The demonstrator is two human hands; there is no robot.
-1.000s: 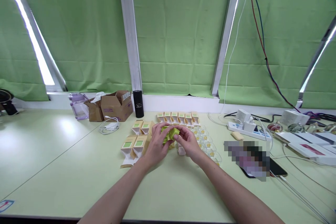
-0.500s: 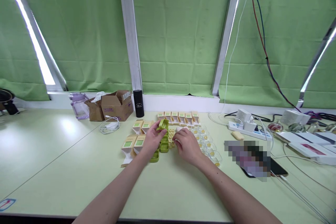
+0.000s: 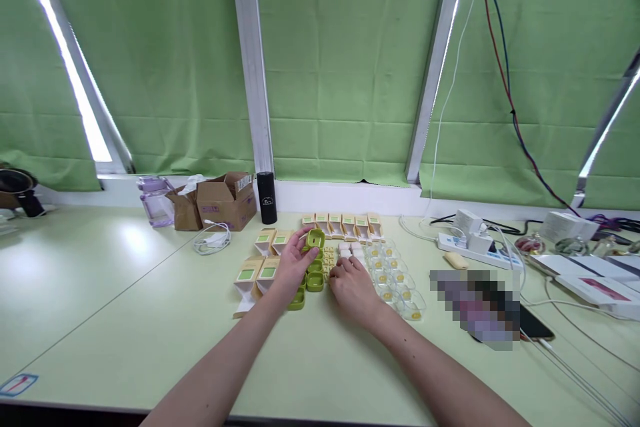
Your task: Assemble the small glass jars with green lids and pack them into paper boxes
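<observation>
My left hand [image 3: 293, 265] grips a small green square case [image 3: 315, 238], tilted so its hollow inside faces me. Below it, more green cases [image 3: 315, 281] stand in rows on the table. My right hand [image 3: 353, 288] is low over the table with curled fingers, beside the small yellow pieces [image 3: 329, 255]; its fingertips are partly hidden, and what they pinch does not show. Just behind it lie white blocks [image 3: 351, 250]. Clear plastic covers with yellow centres [image 3: 399, 277] fill the area to its right.
Folded card boxes stand at left [image 3: 247, 275] and in a row behind [image 3: 349, 227]. Farther back are a black bottle [image 3: 267, 198], a brown carton [image 3: 227, 202] and a purple jug [image 3: 156, 202]. At right lie a power strip [image 3: 475, 249], cables and a phone [image 3: 537, 324].
My right hand has dropped lower and its fingers have curled toward the table, uncovering the white blocks behind. The left hand keeps the green case almost in place. The view has shifted slightly.
</observation>
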